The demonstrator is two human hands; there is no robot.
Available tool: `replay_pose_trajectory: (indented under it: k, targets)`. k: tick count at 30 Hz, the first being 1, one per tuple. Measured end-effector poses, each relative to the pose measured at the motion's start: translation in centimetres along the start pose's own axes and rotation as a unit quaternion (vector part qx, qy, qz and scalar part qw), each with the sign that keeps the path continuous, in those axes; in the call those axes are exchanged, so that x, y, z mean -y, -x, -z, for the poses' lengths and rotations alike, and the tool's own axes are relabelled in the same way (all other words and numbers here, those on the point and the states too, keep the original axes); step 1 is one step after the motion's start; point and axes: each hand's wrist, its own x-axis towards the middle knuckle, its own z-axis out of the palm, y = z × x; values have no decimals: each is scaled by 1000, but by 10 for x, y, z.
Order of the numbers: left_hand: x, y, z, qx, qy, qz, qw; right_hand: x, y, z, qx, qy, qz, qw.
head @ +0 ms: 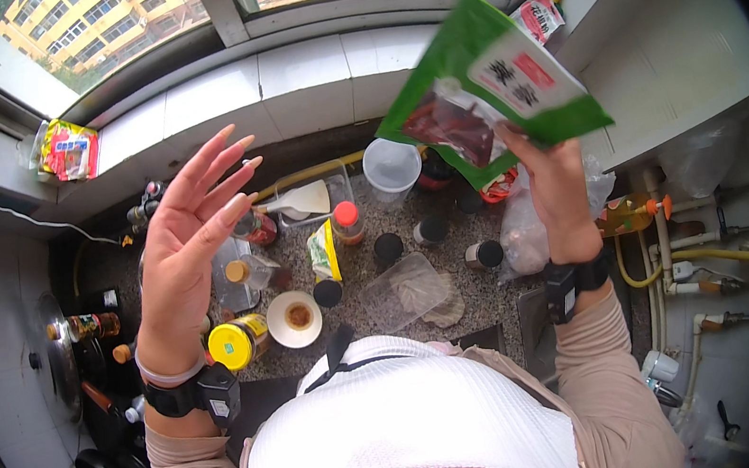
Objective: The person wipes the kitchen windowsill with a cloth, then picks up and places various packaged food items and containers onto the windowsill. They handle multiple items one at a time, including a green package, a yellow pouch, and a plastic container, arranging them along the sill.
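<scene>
My right hand (550, 191) grips a green spice packet (428, 103) by its lower edge, raised above the counter. The packet bears writing and a clear patch with dark red contents, perhaps dried chillies. Empty, with fingers apart, my left hand (190, 224) is raised over the left of the counter. Just beyond its fingers lies a clear plastic tray (346, 182) holding a white spatula (307, 199). Below that hand stand a bottle with an orange-brown cap (264, 273), a yellow-lidded jar (232, 345) and a small white bowl (282, 314) with brown residue.
Several black-capped jars (389, 248), a red-capped bottle (347, 222) and a yellow packet (324, 252) occupy the granite counter. A clear plastic container (404, 291) lies nearer me. Behind stands a clear tub (392, 165); a plastic bag (523, 242) is at right. Packets (69, 149) rest on the tiled sill.
</scene>
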Motion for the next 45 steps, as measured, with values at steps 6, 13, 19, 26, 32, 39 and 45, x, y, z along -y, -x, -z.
replay_pose_trajectory:
  k: [6, 13, 19, 26, 32, 39, 45]
  targets:
    - [21, 67, 68, -121, 13, 4, 993, -83, 113, 31, 44, 57, -181, 981]
    - [22, 114, 78, -231, 15, -30, 972, -172, 144, -4, 218, 194, -118, 949]
    - [2, 149, 70, -371, -60, -28, 926, -156, 138, -20, 183, 258, -13, 948]
    - [-10, 115, 175, -387, -40, 5, 921, -101, 107, -27, 77, 288, 116, 947]
    - [34, 5, 355, -443, -61, 35, 894, -78, 133, -69, 40, 278, 98, 955]
    - [150, -128, 440, -659, -171, 66, 729, -56, 201, -76, -54, 362, 50, 929]
    - [144, -130, 440, -668, -197, 3, 717, -55, 210, -86, -75, 338, 8, 938]
